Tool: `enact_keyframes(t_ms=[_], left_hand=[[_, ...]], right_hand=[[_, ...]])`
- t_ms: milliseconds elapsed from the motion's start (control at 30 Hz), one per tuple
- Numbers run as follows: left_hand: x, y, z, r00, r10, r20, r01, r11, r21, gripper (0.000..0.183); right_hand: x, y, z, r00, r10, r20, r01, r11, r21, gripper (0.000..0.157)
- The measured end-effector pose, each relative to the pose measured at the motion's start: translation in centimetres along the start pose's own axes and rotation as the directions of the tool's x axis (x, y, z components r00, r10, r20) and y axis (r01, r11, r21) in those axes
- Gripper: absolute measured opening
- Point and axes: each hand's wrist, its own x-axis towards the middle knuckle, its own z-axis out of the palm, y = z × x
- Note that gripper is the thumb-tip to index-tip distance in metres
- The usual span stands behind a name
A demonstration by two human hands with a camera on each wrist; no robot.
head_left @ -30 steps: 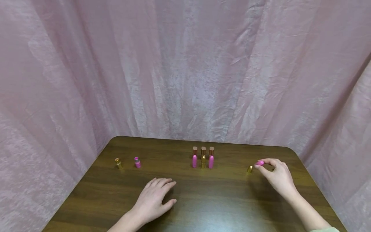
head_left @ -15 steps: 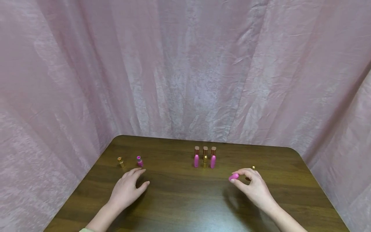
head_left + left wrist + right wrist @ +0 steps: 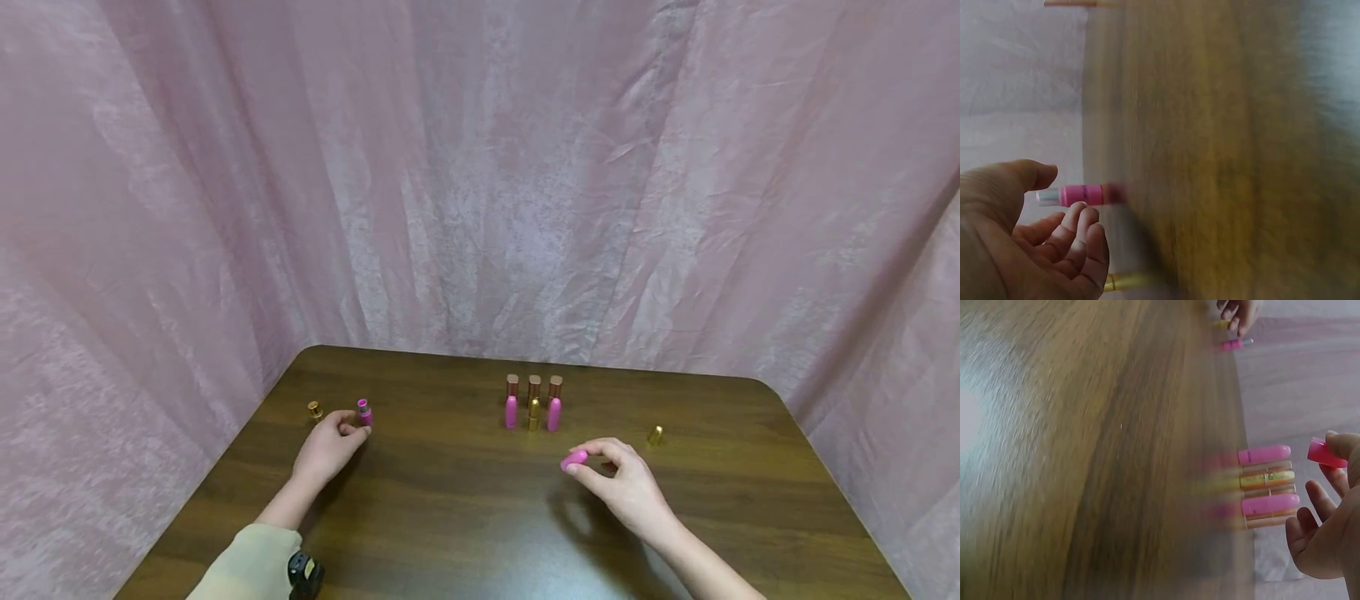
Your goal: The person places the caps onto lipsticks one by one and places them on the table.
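Note:
My right hand pinches a pink lipstick cap between thumb and forefinger, held tilted over the table; its hollow rim shows in the right wrist view. At the left, my left hand is beside an uncapped pink lipstick tube that stands upright. In the left wrist view this tube lies between the thumb and the relaxed, slightly bent fingers, with no grip on it visible. Just behind that hand stands an uncapped gold lipstick tube, its lower part hidden. A gold cap rests alone at the right.
Back at the middle stand two closed pink lipsticks with a gold lipstick between them. Behind these is a row of copper-coloured tubes. A pink curtain hangs past the wooden table's far edge.
My right hand has carried the pink cap leftward from beside the gold cap toward the table's middle. My left hand has moved left and forward, up to the pink tube.

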Motion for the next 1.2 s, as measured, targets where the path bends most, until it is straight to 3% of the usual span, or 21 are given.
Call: enact_keyframes(t_ms=[267,500,833,1033,1133,1200], left_hand=[[1.9,0.0,0.7,0.998,-0.068,0.004,0.068,0.997,0.038,0.051],[2.4,-0.2,1.2,0.996,-0.09,-0.018,0.091,0.995,0.05,0.044],[2.7,-0.3,1.7,0.997,-0.042,-0.072,0.046,0.997,0.057,0.033],[2.0,0.9,2.2,0.997,0.032,-0.07,-0.023,0.992,0.121,0.025],[1.3,2.1,2.5,0.994,0.093,-0.059,-0.083,0.985,0.154,0.022],[0.9,2.9,2.7,0.99,0.13,-0.049,-0.12,0.978,0.172,0.021]], right_hand=[[0.0,0.0,0.9,0.988,0.144,0.054,-0.151,0.975,0.164,0.022],[-0.1,0.3,1.1,0.984,0.169,0.058,-0.177,0.96,0.215,0.025],[-0.1,0.5,1.2,0.979,0.193,0.065,-0.203,0.948,0.246,0.026],[0.1,0.5,1.0,0.96,0.275,0.055,-0.276,0.89,0.363,0.029],[0.2,0.7,1.1,0.94,0.34,0.037,-0.319,0.836,0.447,0.031],[0.4,0.7,1.1,0.924,0.38,0.031,-0.339,0.783,0.521,0.029]])
